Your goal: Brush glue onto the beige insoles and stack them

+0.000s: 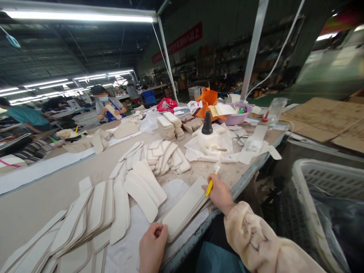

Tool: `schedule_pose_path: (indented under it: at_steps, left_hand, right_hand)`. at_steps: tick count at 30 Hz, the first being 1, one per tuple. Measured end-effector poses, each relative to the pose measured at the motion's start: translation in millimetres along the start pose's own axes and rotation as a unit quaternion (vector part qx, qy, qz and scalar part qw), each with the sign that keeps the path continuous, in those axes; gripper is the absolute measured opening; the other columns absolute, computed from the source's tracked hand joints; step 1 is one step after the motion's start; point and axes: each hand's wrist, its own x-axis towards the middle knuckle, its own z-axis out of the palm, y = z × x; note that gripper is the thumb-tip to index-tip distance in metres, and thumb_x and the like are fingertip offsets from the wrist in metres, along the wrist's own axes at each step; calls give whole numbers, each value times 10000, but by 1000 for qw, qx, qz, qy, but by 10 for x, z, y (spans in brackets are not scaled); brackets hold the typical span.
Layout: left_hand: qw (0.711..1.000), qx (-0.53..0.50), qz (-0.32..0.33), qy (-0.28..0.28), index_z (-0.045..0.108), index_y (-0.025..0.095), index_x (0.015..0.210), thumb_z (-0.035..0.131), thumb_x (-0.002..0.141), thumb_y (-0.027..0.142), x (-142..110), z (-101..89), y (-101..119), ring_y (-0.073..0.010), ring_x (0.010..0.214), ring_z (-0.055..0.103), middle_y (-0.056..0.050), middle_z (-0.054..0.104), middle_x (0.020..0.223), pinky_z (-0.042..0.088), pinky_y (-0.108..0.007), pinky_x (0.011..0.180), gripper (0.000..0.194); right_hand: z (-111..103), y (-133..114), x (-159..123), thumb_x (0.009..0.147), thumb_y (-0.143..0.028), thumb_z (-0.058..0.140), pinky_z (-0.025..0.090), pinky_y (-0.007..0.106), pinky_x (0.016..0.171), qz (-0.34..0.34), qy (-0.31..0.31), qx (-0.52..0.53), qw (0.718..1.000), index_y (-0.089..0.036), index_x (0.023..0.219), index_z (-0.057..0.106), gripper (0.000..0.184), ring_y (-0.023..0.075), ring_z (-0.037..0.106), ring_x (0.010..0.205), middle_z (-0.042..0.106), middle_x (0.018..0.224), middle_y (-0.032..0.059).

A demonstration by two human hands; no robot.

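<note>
My right hand [220,192] is closed around the yellow handle of a glue brush [209,187], its bristles pointing away and coated in white paste. Below that hand lies a small stack of long off-white padded strips [184,210] with rounded corners. At the stack's near end, the curled fingers of my left hand [153,242] touch the corner; whether they pinch a strip is hidden. Beyond the brush stands a white glue container [212,138] with a black cone [207,123] on top, resting on white sheeting.
Fanned piles of similar strips [93,212] cover the left of the table [25,201]. Scissors [241,139], a purple basin [237,115] and a clear jar [277,110] are farther back. A plastic crate [298,170] stands at right. A masked co-worker [109,106] handles a piece across the table.
</note>
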Motion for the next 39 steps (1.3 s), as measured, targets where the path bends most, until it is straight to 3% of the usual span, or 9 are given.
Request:
schedule_pose_path:
  at_steps: [5, 11, 15, 18, 21, 24, 30, 35, 39]
  left_hand:
    - [1000, -3, -21, 1, 560, 236, 789, 480, 773, 496, 22, 21, -27, -218, 630, 599, 41, 594, 572, 397, -319, 644, 271]
    - [999, -22, -36, -14, 526, 190, 1080, 469, 743, 536, 69, 23, -44, -230, 608, 590, 67, 539, 538, 406, -329, 625, 486]
    - [999, -25, -37, -23, 560, 175, 1085, 471, 723, 547, 70, 18, -28, -237, 622, 589, 57, 539, 542, 402, -338, 638, 527]
    - [999, -31, -29, 7, 589, 189, 1061, 459, 731, 542, 48, 33, -8, -238, 617, 579, 57, 523, 536, 386, -342, 636, 500]
    - [999, -32, -23, 23, 602, 200, 1051, 451, 742, 533, 29, 46, 2, -233, 605, 566, 59, 509, 536, 373, -339, 626, 479]
    - [999, -35, -29, 12, 602, 194, 1067, 474, 726, 537, 29, 49, -5, -230, 601, 567, 59, 516, 538, 379, -338, 624, 500]
    - [998, -38, -23, 46, 606, 206, 1068, 457, 733, 540, 23, 94, -38, -215, 581, 549, 65, 504, 529, 373, -330, 626, 496]
    - [997, -61, -5, 52, 602, 198, 1029, 475, 733, 519, 44, 134, -100, -193, 550, 527, 79, 462, 511, 378, -316, 608, 455]
    - [996, -80, 17, 48, 608, 193, 946, 527, 705, 492, 56, 132, -228, -178, 532, 518, 80, 458, 505, 396, -305, 592, 392]
  right_hand:
    - [-61, -195, -143, 858, -214, 576, 461, 401, 896, -160, 7, 8, 987, -220, 1006, 518, 158, 267, 581, 1017, 655, 1002, 97]
    - [143, -486, -407, 761, -404, 732, 319, 468, 1086, -330, -202, 56, 921, -219, 1022, 547, 369, 280, 462, 1274, 595, 1263, 106]
    - [133, -314, -301, 729, -407, 756, 287, 495, 1095, -277, -226, 57, 932, -216, 1024, 549, 408, 273, 516, 1215, 637, 1175, 99]
    - [35, -62, -146, 705, -340, 769, 297, 453, 1092, -208, -173, 72, 960, -229, 1015, 546, 398, 254, 546, 1165, 651, 1092, 62]
    - [-21, 156, -25, 794, -311, 662, 451, 392, 909, -114, -96, 80, 986, -223, 1003, 518, 268, 233, 615, 980, 641, 1013, 67]
    - [4, 267, 45, 875, -314, 536, 484, 346, 693, -55, -57, 84, 993, -221, 975, 481, 148, 212, 632, 747, 630, 830, 42]
    - [89, 253, 76, 839, -282, 569, 477, 337, 674, -63, -36, 120, 990, -246, 899, 473, 118, 220, 647, 727, 619, 743, 5]
    - [39, 164, 35, 840, -268, 556, 490, 367, 772, -79, -2, 173, 982, -246, 939, 427, 163, 221, 646, 877, 661, 1009, 63]
    - [-116, -93, 38, 835, -295, 601, 492, 336, 697, -88, 16, 294, 952, -249, 918, 399, 223, 169, 602, 735, 658, 1083, 67]
